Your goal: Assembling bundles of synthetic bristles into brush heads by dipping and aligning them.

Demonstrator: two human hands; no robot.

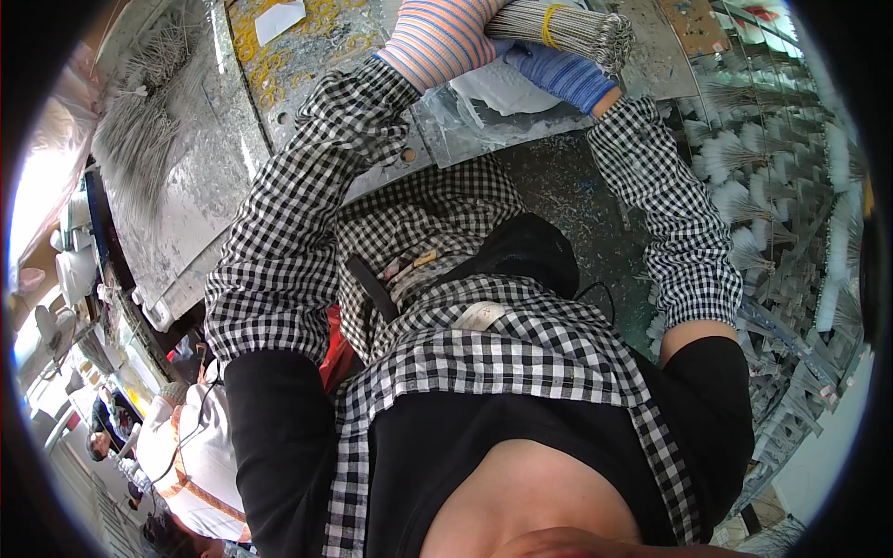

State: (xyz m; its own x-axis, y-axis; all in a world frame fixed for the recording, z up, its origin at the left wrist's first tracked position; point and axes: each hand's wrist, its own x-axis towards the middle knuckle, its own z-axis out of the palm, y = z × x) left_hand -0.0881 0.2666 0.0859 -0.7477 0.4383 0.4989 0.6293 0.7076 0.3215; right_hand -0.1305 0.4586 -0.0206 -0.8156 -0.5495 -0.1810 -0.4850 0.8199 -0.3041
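A bundle of twisted grey wire stems (591, 39) with looped ends lies across my hands, bound by a yellow rubber band (551, 26). My left hand (442, 45), in a pink, white and blue striped glove, is closed around its left end. Under the bundle is my right hand (569, 76), in a blue glove, holding it from below; its fingertips are hidden behind the wires and the left hand. Both hands are above the worktable, over a whitish sheet (512, 91).
Many yellow rubber bands (265, 70) and a white paper slip (279, 20) lie on the table. Loose thin wires (149, 130) are heaped on the left. White-bristled wire brushes (744, 177) are piled on the right. Another person (191, 446) is at lower left.
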